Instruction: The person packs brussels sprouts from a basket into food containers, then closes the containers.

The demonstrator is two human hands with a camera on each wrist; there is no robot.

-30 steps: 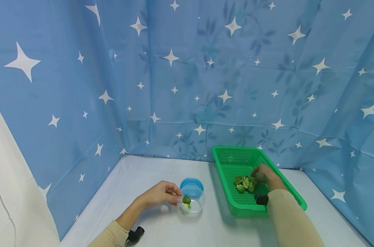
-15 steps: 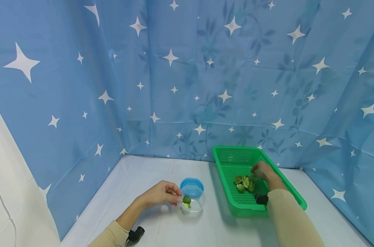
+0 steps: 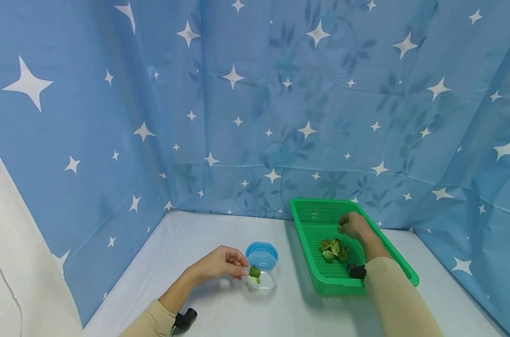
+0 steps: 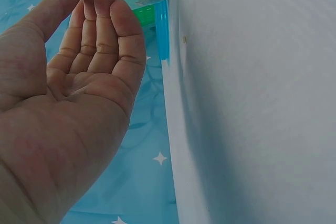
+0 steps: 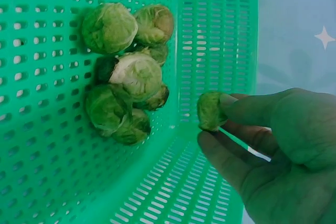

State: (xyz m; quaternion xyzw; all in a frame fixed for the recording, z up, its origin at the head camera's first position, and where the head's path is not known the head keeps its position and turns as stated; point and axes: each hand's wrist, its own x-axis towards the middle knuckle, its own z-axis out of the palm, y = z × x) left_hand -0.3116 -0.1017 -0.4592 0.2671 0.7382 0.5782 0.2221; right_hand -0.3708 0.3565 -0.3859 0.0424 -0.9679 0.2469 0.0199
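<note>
My left hand pinches the near-left rim of a small clear plastic container standing on the white table. Inside that container lie green Brussels sprouts. Between the thumb and fingertips of my right hand is a single Brussels sprout, held up over the green basket. Below it, a pile of several more Brussels sprouts rests on the perforated basket floor, apart from the held one.
A blue lid lies just behind the clear container, partly seen through it. Blue star-patterned curtain hangs behind and on both sides of the white table. The basket's raised walls surround the pile.
My right hand has lifted away from the pile, slightly back and up, with one Brussels sprout in its fingers. The left hand and the container stay where they were.
</note>
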